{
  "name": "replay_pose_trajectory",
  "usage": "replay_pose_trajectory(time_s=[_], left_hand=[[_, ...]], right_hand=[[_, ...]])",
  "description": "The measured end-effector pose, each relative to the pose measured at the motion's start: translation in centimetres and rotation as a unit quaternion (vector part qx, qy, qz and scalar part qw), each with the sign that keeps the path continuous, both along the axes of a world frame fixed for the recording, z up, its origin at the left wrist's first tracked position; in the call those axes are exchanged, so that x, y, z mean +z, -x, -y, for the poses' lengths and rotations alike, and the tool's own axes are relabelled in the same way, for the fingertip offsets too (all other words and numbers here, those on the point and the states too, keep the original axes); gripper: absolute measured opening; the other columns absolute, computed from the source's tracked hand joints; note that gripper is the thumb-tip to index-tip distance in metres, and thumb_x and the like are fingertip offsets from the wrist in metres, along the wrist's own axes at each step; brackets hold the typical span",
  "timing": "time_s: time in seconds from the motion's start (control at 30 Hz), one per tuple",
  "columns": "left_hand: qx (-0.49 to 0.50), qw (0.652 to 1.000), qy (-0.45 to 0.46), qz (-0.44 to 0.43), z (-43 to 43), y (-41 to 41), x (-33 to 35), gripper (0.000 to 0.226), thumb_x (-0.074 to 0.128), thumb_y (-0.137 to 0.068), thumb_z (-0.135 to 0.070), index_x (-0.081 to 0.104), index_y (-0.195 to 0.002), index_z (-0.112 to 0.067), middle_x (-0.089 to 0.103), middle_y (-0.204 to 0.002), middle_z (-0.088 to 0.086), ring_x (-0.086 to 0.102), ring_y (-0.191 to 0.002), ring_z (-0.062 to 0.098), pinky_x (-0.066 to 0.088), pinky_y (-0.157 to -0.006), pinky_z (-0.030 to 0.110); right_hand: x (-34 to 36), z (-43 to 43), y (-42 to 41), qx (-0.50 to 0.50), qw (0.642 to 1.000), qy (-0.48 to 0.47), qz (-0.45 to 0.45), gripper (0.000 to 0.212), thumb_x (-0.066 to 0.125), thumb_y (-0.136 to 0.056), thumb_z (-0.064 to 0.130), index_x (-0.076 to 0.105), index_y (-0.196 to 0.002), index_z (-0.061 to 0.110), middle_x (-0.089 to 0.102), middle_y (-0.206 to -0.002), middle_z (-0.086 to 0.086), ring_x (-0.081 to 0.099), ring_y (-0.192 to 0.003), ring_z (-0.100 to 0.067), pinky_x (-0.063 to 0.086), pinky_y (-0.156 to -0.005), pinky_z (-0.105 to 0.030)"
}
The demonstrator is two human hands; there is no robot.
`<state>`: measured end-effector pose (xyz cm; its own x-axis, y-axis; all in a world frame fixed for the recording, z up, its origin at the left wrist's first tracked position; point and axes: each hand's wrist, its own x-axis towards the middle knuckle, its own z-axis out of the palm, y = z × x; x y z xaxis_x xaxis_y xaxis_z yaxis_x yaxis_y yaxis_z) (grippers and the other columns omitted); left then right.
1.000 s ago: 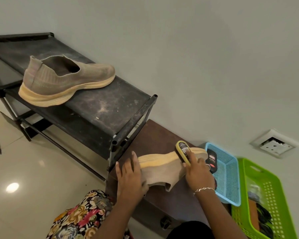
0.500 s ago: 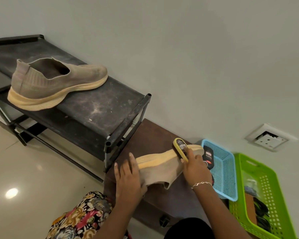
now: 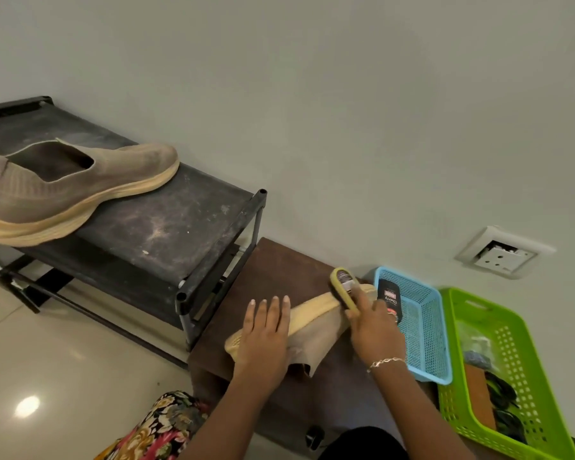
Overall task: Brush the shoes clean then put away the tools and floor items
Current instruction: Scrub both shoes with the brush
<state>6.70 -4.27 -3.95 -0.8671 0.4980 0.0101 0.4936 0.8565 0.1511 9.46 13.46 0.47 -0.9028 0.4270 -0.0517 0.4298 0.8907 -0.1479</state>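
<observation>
A tan knit shoe (image 3: 316, 323) with a yellow sole lies on its side on a brown stool (image 3: 273, 270). My left hand (image 3: 264, 333) presses flat on its heel end, fingers straight over the sole. My right hand (image 3: 374, 330) grips a yellow brush (image 3: 344, 287), whose bristles sit against the sole near the toe. The matching shoe (image 3: 77, 187) stands upright on the top of a dusty black shoe rack (image 3: 166, 227) at the left.
A blue basket (image 3: 422, 327) holding a black polish bottle (image 3: 390, 300) stands right of the stool. A green basket (image 3: 512, 360) with dark items is beside it. A wall socket (image 3: 502, 254) is above them. Glossy floor lies at the lower left.
My left hand has slid a little further over the sole's heel end. The brush stays at the toe end, shifting slightly along the sole. My view has swung to the right.
</observation>
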Motion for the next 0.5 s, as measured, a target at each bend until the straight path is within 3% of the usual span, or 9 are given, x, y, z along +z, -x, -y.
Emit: replay_pose_trajectory(time_s=[0.1, 0.17, 0.27, 0.33, 0.43, 0.5], left_hand=[[-0.013, 1.000, 0.009, -0.009, 0.1, 0.2, 0.1, 0.080, 0.030, -0.095, -0.053, -0.017, -0.145, -0.012, 0.000, -0.156, 0.008, 0.001, -0.143, 0.027, -0.011, -0.114, 0.044], [-0.016, 1.000, 0.009, -0.004, 0.0, 0.2, 0.1, 0.078, 0.029, -0.095, -0.052, -0.016, -0.145, -0.012, -0.002, -0.156, 0.007, -0.001, -0.144, 0.026, -0.011, -0.114, 0.044], [-0.013, 1.000, -0.001, -0.006, 0.0, 0.1, 0.3, 0.078, 0.030, -0.096, -0.049, -0.016, -0.145, -0.012, -0.003, -0.156, 0.007, -0.003, -0.144, 0.026, -0.012, -0.113, 0.045], [-0.018, 1.000, 0.001, -0.004, 0.1, 0.1, 0.4, 0.078, 0.031, -0.096, -0.047, -0.017, -0.145, -0.011, -0.004, -0.156, 0.007, -0.003, -0.144, 0.026, -0.011, -0.114, 0.045], [-0.026, 0.999, 0.027, 0.006, 0.2, 0.2, 0.2, 0.078, 0.032, -0.095, -0.047, -0.016, -0.146, -0.012, -0.004, -0.156, 0.006, -0.003, -0.144, 0.025, -0.010, -0.115, 0.045], [-0.023, 1.000, 0.014, 0.003, 0.1, 0.5, -0.3, 0.083, 0.042, -0.091, -0.049, -0.007, -0.147, -0.011, 0.009, -0.156, 0.009, 0.009, -0.143, 0.028, -0.004, -0.115, 0.046]], right_hand=[[0.2, -3.5, 0.4, -0.147, 0.984, 0.088, -0.044, 0.042, 0.038, -0.096, 0.032, 0.032, -0.137, 0.024, 0.049, -0.117, -0.024, 0.053, -0.103, -0.042, 0.045, -0.085, -0.048], [0.2, -2.9, -0.1, -0.116, 0.987, 0.097, -0.048, 0.044, 0.040, -0.095, 0.033, 0.031, -0.138, 0.025, 0.048, -0.121, -0.023, 0.054, -0.103, -0.041, 0.046, -0.084, -0.048], [0.2, 0.7, -1.1, 0.040, 0.999, 0.007, 0.002, 0.052, 0.036, -0.096, 0.039, 0.018, -0.145, 0.036, 0.041, -0.126, -0.012, 0.053, -0.104, -0.034, 0.045, -0.082, -0.041], [0.2, 1.3, -1.4, 0.082, 0.996, -0.023, 0.026, 0.051, 0.033, -0.097, 0.040, 0.014, -0.145, 0.039, 0.039, -0.125, -0.008, 0.051, -0.104, -0.030, 0.045, -0.082, -0.039], [0.0, -2.0, -0.5, 0.009, 1.000, 0.027, -0.009, 0.049, 0.035, -0.097, 0.038, 0.021, -0.144, 0.035, 0.043, -0.125, -0.011, 0.052, -0.105, -0.034, 0.045, -0.081, -0.042], [-0.3, -4.0, 0.3, -0.041, 0.993, 0.103, -0.050, 0.043, 0.038, -0.096, 0.033, 0.032, -0.138, 0.030, 0.049, -0.125, -0.014, 0.053, -0.105, -0.037, 0.046, -0.081, -0.045]])
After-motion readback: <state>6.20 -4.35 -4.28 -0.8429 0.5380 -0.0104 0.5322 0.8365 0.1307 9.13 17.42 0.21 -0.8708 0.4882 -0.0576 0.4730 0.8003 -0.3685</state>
